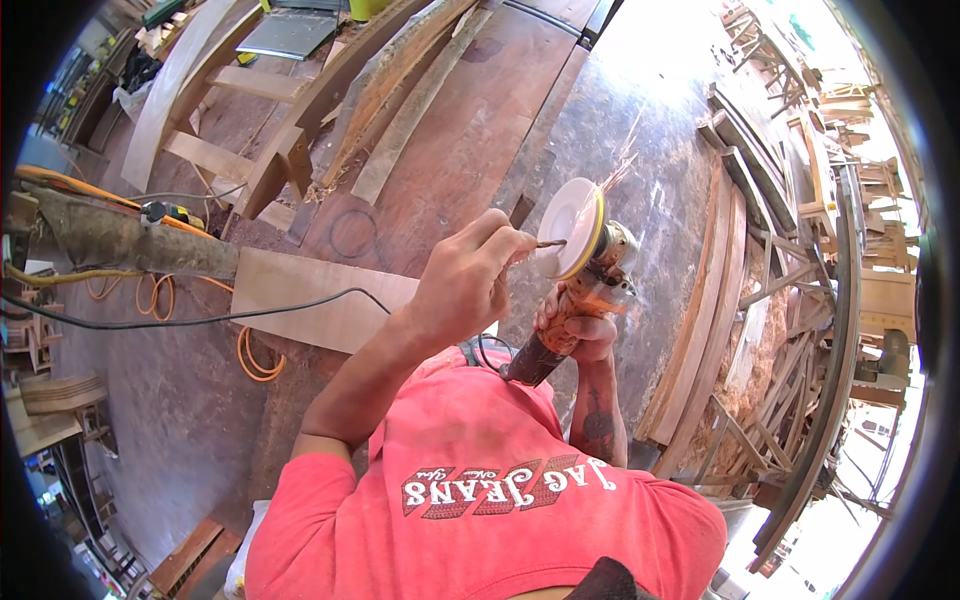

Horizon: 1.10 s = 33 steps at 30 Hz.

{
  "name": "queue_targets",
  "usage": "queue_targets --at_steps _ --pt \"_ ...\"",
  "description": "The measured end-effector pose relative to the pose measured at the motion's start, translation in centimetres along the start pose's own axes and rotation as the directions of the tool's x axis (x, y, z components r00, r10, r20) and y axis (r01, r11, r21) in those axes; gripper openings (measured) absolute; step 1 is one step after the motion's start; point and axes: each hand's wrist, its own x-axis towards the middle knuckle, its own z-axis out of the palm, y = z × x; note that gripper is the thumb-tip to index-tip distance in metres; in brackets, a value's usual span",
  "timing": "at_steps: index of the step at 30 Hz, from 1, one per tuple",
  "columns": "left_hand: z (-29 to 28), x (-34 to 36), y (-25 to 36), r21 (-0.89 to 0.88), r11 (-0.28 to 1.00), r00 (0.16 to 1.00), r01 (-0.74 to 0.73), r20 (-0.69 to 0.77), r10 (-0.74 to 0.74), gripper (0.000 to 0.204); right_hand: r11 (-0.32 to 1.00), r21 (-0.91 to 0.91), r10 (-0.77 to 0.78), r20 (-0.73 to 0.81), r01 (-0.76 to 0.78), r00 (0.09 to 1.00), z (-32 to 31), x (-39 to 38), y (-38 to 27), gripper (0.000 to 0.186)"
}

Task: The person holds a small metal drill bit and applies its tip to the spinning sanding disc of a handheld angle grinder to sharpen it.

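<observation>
**Angle grinder held up at chest height, a small bit pressed to its disc**

Angle grinder (585,300), orange-bodied with a dark rear grip, sits in front of the person's chest, above the workshop floor (180,420). Its pale round disc (570,240) with a yellow rim faces left, and sparks fly off toward the upper right. The right hand (578,325) is wrapped tight around the orange body just behind the head. The left hand (470,280) is closed in a pinch on a thin dark metal bit (550,243), whose tip touches the disc face.

By the look of it, the tool is compact but weighty, stiff, and prone to kick while spinning; the body and rear grip are the safe places to hold, never the disc or its rim. The bit is small, hard, likely hot at the tip, and easy to lose from the fingers.

A black cable (200,318) runs from the grinder leftward across a pale board (310,305); an orange cord (255,360) coils beneath it. No packages or signs can be made out; the red shirt (480,520) bears white lettering across the chest.
</observation>
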Motion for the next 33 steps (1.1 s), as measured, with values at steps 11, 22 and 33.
queue_targets --at_steps 11,22,33 --pt "-0.5 0.1 0.1 -0.002 1.000 0.999 0.018 0.042 -0.018 0.022 1.000 0.009 -0.026 -0.037 0.026 0.999 0.5 0.2 -0.1 0.054" --pt "-1.6 -0.5 -2.3 -0.225 0.972 0.995 0.067 -0.053 -0.081 0.020 0.999 0.026 -0.044 -0.049 0.045 0.998 -0.6 0.0 0.2 0.060" --pt "-0.4 -3.3 -2.9 -0.794 0.371 0.787 0.482 0.206 -0.582 0.016 0.988 0.126 -0.084 -0.042 0.088 0.996 -2.1 -0.2 0.1 0.059"
